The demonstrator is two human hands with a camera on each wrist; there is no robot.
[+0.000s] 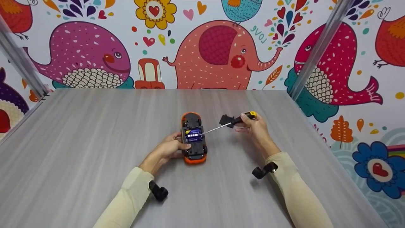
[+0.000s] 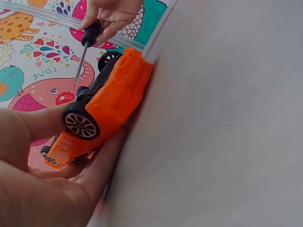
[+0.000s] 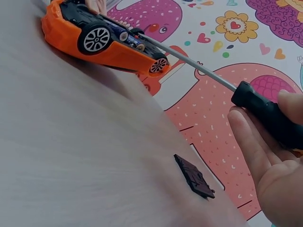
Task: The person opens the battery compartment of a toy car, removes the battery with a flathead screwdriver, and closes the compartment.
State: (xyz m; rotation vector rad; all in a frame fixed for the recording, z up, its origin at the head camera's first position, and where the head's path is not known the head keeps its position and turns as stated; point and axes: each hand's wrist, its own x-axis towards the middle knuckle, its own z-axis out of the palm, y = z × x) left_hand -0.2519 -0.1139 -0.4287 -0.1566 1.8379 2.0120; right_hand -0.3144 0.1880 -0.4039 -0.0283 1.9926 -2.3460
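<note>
An orange toy car lies upside down, its dark underside up. My left hand grips it from the left, thumb on the underside and fingers along the body. Blue-purple batteries sit in the uncovered compartment in its middle. In my right hand I hold a screwdriver by its black and yellow handle. Its metal shaft slants down to the left, the tip at the batteries' right edge in the head view. The black battery cover lies on the table, partly behind the screwdriver handle in the head view.
The grey wood-grain table reaches back to a wall printed with cartoon animals. Metal posts stand at both back corners. Black wrist straps with small fittings sit over both sleeves.
</note>
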